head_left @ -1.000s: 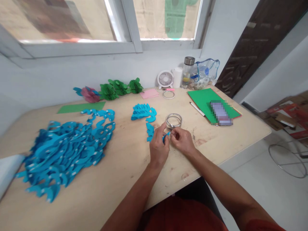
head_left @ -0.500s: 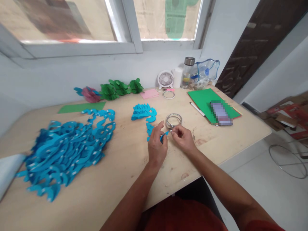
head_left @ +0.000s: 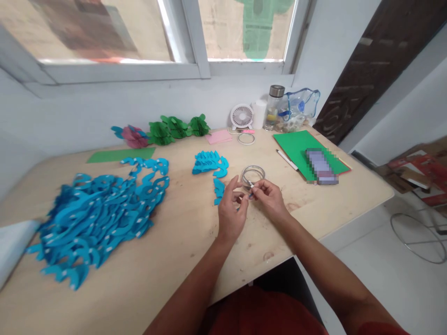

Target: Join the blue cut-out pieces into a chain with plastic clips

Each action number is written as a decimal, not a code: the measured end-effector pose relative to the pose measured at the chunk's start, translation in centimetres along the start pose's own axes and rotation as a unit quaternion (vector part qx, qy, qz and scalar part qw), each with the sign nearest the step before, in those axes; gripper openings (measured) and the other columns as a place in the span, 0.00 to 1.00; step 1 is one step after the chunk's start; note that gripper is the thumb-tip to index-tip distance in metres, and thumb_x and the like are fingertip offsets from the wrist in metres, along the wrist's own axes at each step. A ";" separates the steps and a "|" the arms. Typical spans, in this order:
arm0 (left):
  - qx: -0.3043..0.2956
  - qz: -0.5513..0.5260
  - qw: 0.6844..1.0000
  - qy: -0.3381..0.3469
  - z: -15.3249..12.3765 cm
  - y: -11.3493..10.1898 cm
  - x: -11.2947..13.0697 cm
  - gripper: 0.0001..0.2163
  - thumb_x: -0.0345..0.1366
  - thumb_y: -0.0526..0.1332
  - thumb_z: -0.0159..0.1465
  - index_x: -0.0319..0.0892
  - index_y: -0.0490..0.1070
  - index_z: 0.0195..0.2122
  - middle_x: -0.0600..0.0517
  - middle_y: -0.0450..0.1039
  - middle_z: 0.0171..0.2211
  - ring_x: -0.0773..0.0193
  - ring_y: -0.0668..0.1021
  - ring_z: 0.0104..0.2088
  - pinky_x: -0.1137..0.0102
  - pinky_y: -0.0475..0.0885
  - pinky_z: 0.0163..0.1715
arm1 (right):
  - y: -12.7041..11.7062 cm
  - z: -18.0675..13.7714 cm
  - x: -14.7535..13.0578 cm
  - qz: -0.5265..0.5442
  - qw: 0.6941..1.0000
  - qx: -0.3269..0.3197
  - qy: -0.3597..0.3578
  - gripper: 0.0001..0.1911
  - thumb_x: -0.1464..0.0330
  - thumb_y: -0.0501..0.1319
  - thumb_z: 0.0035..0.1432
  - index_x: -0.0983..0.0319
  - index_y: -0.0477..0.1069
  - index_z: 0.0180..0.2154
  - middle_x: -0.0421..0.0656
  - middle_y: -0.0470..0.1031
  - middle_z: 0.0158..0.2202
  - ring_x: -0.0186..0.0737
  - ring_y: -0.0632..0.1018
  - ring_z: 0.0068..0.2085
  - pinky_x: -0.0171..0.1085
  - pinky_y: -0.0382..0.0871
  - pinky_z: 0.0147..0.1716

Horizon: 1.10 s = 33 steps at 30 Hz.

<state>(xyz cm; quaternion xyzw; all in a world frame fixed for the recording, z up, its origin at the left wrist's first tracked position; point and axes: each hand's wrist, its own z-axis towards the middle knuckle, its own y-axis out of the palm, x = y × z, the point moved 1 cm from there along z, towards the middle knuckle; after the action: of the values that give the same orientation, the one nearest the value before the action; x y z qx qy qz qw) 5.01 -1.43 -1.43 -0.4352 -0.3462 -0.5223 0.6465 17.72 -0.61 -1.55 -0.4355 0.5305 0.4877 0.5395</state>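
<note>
My left hand [head_left: 231,209] and my right hand [head_left: 269,200] meet over the wooden table [head_left: 181,242], fingers pinched together around a small blue paper piece [head_left: 248,197] that is mostly hidden between them. A roll of clear tape [head_left: 253,175] lies just beyond my fingertips. A few blue cut-outs [head_left: 218,188] lie to the left of my left hand, and a small fan-shaped stack of them [head_left: 208,163] sits further back. A large heap of blue curved cut-outs [head_left: 101,209] covers the left of the table.
Green paper ornaments [head_left: 176,126] and a pink-blue one [head_left: 132,136] line the wall. A small fan [head_left: 241,116], bottle [head_left: 273,106], clear bag [head_left: 298,107], tape ring [head_left: 246,138], pink note [head_left: 218,137], green sheets [head_left: 296,144], pen [head_left: 286,159] and a phone [head_left: 320,166] sit at the back right. A wire ring [head_left: 417,232] lies on the floor.
My hands stayed together near the tape roll, shifting slightly; the blue piece is now more covered by my fingers. The view tilted a little.
</note>
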 end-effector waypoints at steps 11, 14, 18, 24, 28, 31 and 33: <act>-0.047 -0.181 0.966 -0.179 0.6 0.1 -0.8 0.27 0.33 0.63 0.54 0.42 0.59 0.56 0.49 0.74 0.36 0.68 0.76 0.28 0.71 0.73 0.31 | -0.6 0.0 -0.7 0.007 1.000 0.008 -0.021 0.10 0.63 0.63 0.47 0.61 0.66 0.25 0.39 0.70 0.22 0.32 0.69 0.24 0.32 0.63 0.25; -0.062 -0.220 0.952 -0.202 0.5 0.2 -0.6 0.30 0.31 0.65 0.51 0.42 0.59 0.56 0.49 0.75 0.36 0.68 0.77 0.29 0.72 0.72 0.31 | -0.6 0.0 -0.7 0.022 0.999 0.006 -0.024 0.09 0.63 0.63 0.47 0.61 0.66 0.24 0.38 0.71 0.22 0.32 0.70 0.25 0.32 0.64 0.25; -0.084 -0.274 0.930 -0.229 0.5 0.2 -0.4 0.35 0.29 0.67 0.47 0.44 0.57 0.57 0.49 0.74 0.38 0.69 0.77 0.26 0.73 0.71 0.27 | -0.5 -0.1 -0.6 0.037 0.999 -0.003 -0.021 0.09 0.63 0.63 0.48 0.61 0.66 0.25 0.37 0.71 0.21 0.33 0.71 0.24 0.33 0.65 0.27; -0.073 -0.284 0.925 -0.241 0.4 0.4 0.0 0.34 0.29 0.66 0.47 0.45 0.59 0.56 0.49 0.73 0.38 0.70 0.76 0.24 0.76 0.69 0.22 | -0.3 -0.2 -0.3 0.031 0.999 -0.012 -0.013 0.10 0.62 0.62 0.49 0.61 0.66 0.26 0.37 0.70 0.21 0.33 0.71 0.23 0.32 0.65 0.24; -0.055 -0.281 0.926 -0.246 0.4 0.6 -0.2 0.30 0.28 0.64 0.48 0.44 0.61 0.54 0.51 0.73 0.37 0.72 0.75 0.23 0.77 0.68 0.21 | -0.4 -0.1 0.0 0.019 1.000 0.015 -0.015 0.11 0.62 0.63 0.49 0.61 0.66 0.26 0.37 0.70 0.21 0.31 0.70 0.22 0.31 0.64 0.23; -0.043 -0.276 0.925 -0.259 0.4 0.6 -0.2 0.29 0.27 0.62 0.49 0.43 0.61 0.54 0.51 0.72 0.36 0.72 0.74 0.21 0.78 0.66 0.18 | -0.3 -0.1 0.0 0.021 0.999 0.032 -0.014 0.12 0.61 0.64 0.48 0.62 0.66 0.27 0.36 0.70 0.20 0.30 0.69 0.20 0.30 0.64 0.21; -0.037 -0.273 0.923 -0.269 0.4 0.6 -0.2 0.28 0.27 0.61 0.49 0.43 0.61 0.54 0.51 0.72 0.35 0.72 0.74 0.21 0.78 0.65 0.18 | -0.2 -0.1 0.0 0.023 0.999 0.041 0.002 0.13 0.60 0.64 0.48 0.61 0.66 0.28 0.35 0.69 0.19 0.30 0.68 0.18 0.30 0.63 0.19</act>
<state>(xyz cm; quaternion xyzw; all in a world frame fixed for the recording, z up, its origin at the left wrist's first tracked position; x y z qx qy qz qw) 5.56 -0.90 -1.58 -0.4719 -0.5926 -0.5541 0.3450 17.89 -0.75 -1.57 -0.4016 0.5609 0.4768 0.5447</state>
